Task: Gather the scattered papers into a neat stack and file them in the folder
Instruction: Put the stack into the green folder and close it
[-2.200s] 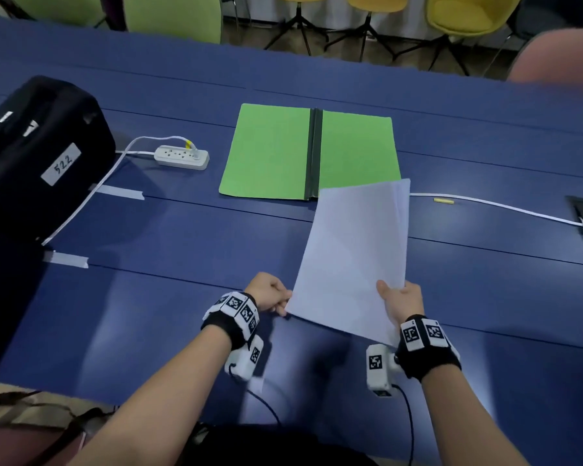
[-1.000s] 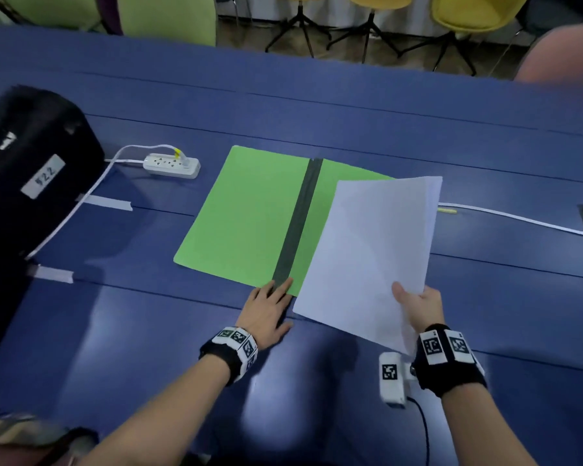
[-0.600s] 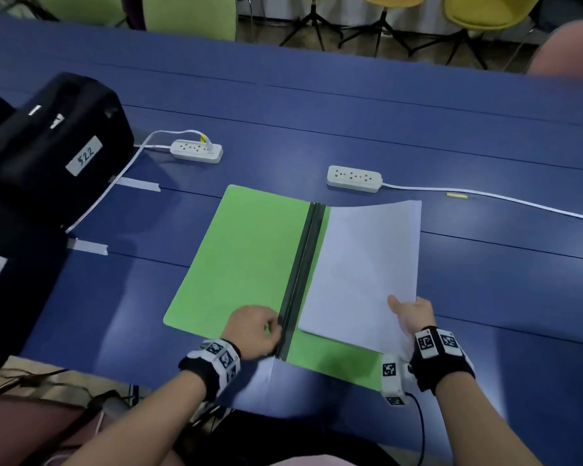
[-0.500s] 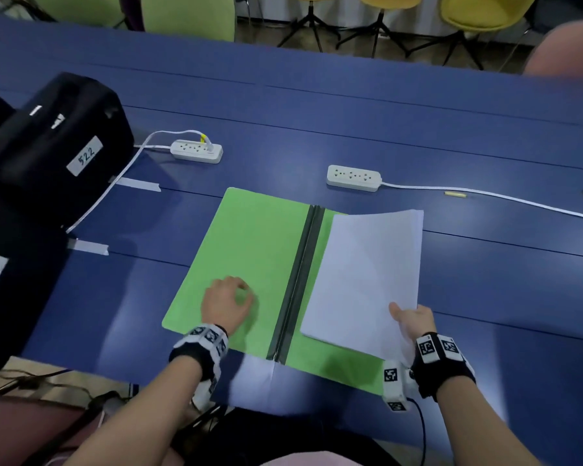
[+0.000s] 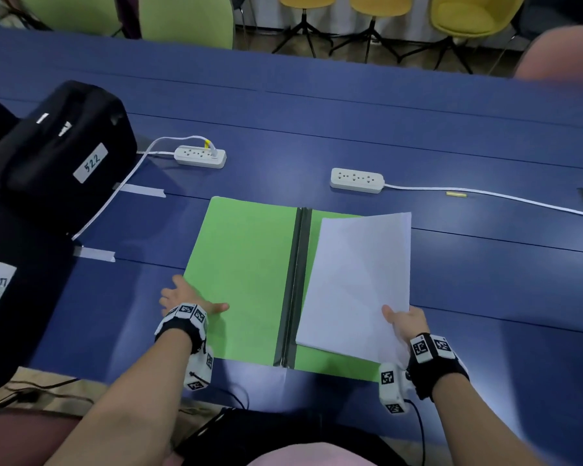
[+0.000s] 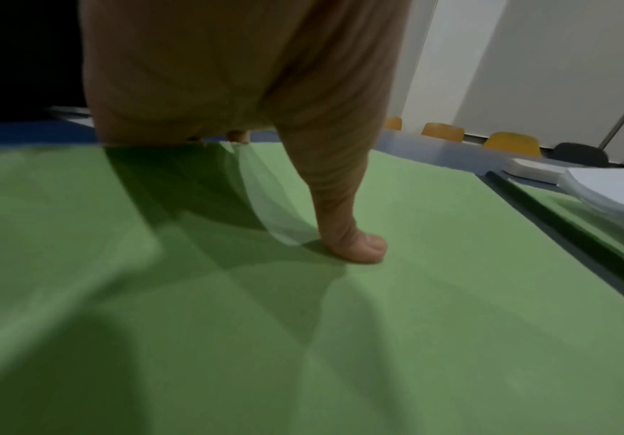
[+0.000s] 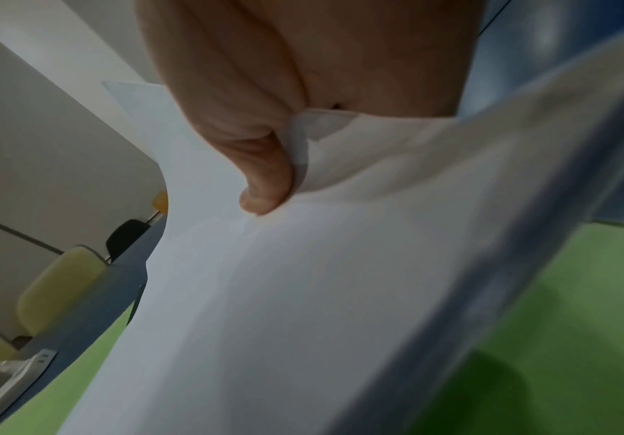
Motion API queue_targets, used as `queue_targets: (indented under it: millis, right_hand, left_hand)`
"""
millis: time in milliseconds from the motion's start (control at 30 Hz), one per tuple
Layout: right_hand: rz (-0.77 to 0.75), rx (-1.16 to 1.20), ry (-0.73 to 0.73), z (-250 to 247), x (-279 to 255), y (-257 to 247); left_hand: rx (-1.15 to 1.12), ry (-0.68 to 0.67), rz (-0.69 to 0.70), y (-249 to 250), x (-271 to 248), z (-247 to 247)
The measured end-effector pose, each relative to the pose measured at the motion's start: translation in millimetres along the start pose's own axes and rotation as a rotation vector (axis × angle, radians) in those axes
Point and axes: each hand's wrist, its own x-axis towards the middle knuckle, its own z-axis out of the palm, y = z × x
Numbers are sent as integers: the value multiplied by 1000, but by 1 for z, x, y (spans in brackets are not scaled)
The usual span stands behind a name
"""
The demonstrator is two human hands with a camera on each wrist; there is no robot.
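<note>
A green folder (image 5: 246,274) with a black spine lies spread flat on the blue table, near its front edge. My right hand (image 5: 401,321) pinches the near right corner of the white paper stack (image 5: 357,280), thumb (image 7: 265,182) on top and fingers beneath. The stack slopes over the folder's right flap (image 7: 582,323), far end low, near corner raised. My left hand (image 5: 186,297) rests at the left flap's outer edge, its thumb (image 6: 355,244) pressing on the green (image 6: 451,323) and its fingers spread onto the table.
Two white power strips (image 5: 200,156) (image 5: 356,180) with cables lie beyond the folder. Black cases (image 5: 58,156) labelled 522 and 582 stand at the left. Tape strips (image 5: 142,190) stick to the table. Green and yellow chairs (image 5: 468,15) line the far side.
My left hand pulled the folder towards me, then slid from the spine to the left flap's outer edge. The right hand brought the papers over the right flap and lower.
</note>
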Motion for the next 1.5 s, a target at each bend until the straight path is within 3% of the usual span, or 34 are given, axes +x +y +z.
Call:
queue_targets:
  millis: [300, 667, 867, 1333, 1500]
  right_hand:
    - [8, -36, -12, 21, -6, 3]
    - [32, -105, 9, 58, -26, -8]
    - [91, -210, 36, 66, -26, 8]
    - [115, -336, 90, 72, -24, -13]
    - [52, -460, 115, 72, -25, -6]
  left_hand:
    - [-16, 184, 225, -15, -8, -42]
    - [41, 280, 255, -6, -39, -63]
    - [34, 288, 261, -8, -45, -65]
    - [41, 310, 374, -7, -64, -71]
    - [-5, 138, 458, -5, -73, -85]
